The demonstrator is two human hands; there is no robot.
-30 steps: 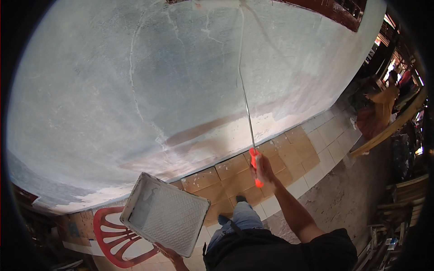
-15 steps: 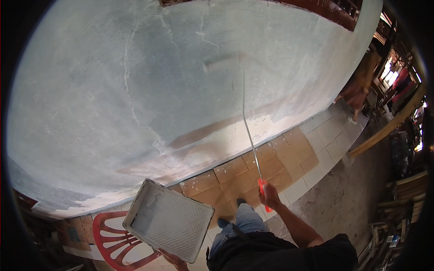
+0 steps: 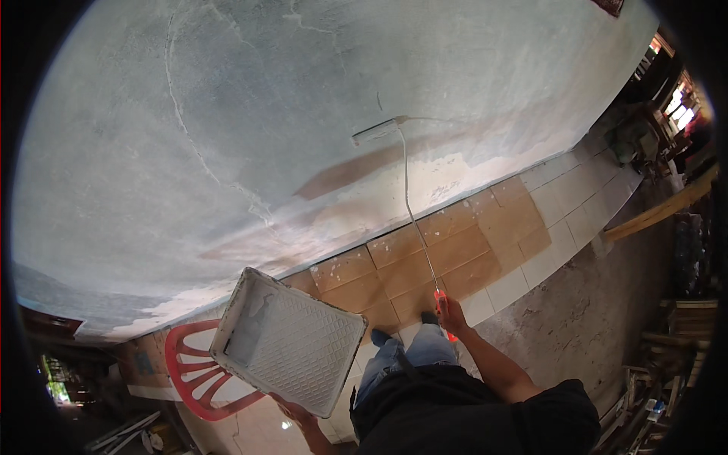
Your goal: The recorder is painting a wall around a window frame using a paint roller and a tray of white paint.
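My right hand [image 3: 450,315] is closed around the red handle of a paint roller [image 3: 377,131]. From the handle a long thin metal rod reaches up to the roller head, which lies against the grey-blue wall [image 3: 250,114] above a darker brownish streak. My left hand [image 3: 294,412] grips the lower edge of a wide paint tray [image 3: 311,356], its fingers partly hidden under the tray. The tray has a ridged ramp, with greyish paint in the deeper end towards the wall. It is held tilted at my left, over a red plastic chair [image 3: 180,368].
Brown cardboard sheets [image 3: 425,254] spotted with paint cover the tiles along the wall's foot. A curved wooden beam [image 3: 663,205] stands at right, with stacked timber [image 3: 686,326] beyond. Cracks run down the wall, and its bottom band is pale.
The roller head, blurred before, has moved down the wall and now shows sharply. My view has shifted lower. The tray remains in my left hand, the roller in my right.
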